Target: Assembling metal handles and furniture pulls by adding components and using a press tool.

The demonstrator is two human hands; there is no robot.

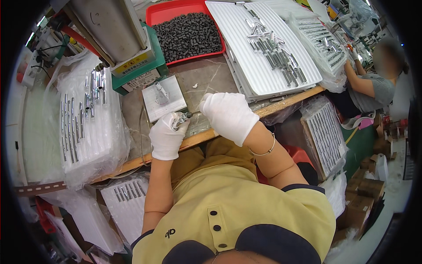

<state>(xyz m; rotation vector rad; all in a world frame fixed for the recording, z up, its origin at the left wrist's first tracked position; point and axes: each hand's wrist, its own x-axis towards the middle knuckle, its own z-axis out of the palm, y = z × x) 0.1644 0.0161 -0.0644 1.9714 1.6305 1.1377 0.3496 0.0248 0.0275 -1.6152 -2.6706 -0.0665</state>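
While the person leans over a wooden workbench [281, 104], both white-gloved hands meet just in front of a small metal block with an upright cone-shaped post [161, 93]. The left hand [167, 135] is curled tight around a bundle of short silver metal tubes [179, 119], whose open ends point up and to the right, toward the other hand. The right hand [228, 115] is closed into a loose fist, knuckles up; its fingertips face the bundle, and whether they pinch a piece cannot be told from here. A small dark sleeve [189, 115] sits at the tip of the bundle, right between the two hands.

The post lies just beyond the left hand, up and slightly left of the tube ends, so the left hand is the nearer one to it. The tubes' long axis runs diagonally, from the left palm toward the upper right.

Farther back, a red tray [154, 15] holds a heap of the same dark sleeves, and a white ribbed tray [272, 79] to its right carries scattered silver tubes. At the left, more tubes lie in rows on a white tray wrapped in clear plastic [94, 141]. At the far right, another person works at the bench.
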